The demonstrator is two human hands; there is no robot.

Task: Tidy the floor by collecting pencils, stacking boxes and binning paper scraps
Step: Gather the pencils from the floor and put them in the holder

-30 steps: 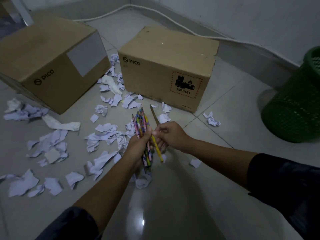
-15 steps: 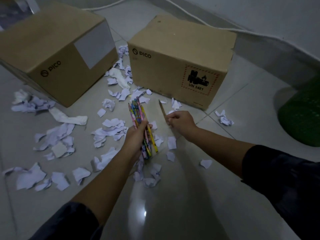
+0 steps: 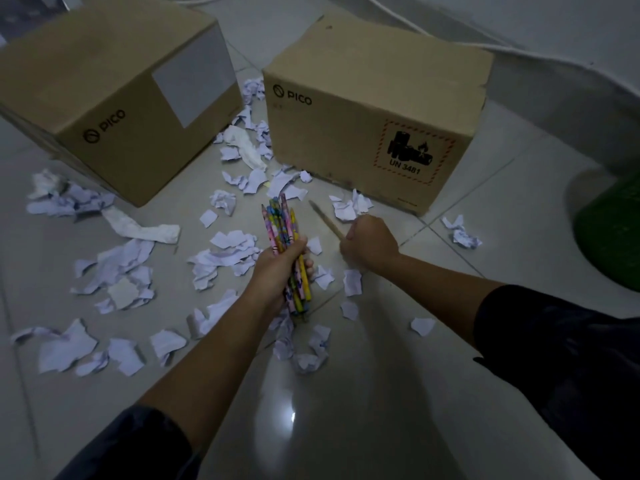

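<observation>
My left hand (image 3: 277, 268) grips a bundle of several colourful pencils (image 3: 284, 230), tips pointing away from me. To its right, my right hand (image 3: 369, 242) pinches one brown pencil (image 3: 323, 218) that slants up and to the left, just above the floor. Two PICO cardboard boxes stand apart on the tiles: one at the left (image 3: 114, 98), one at the centre right (image 3: 374, 109). Torn white paper scraps (image 3: 114, 268) lie scattered over the floor, mostly left of and between the boxes.
A green mesh bin (image 3: 609, 237) stands at the right edge, partly cut off. A white cable (image 3: 519, 51) runs along the base of the wall behind the boxes. Bare grey tiles (image 3: 346, 410) lie between my arms.
My right hand let go of the yellow pencil, which now sits in the left hand's bundle, moved right and took hold of the brown pencil on the floor.
</observation>
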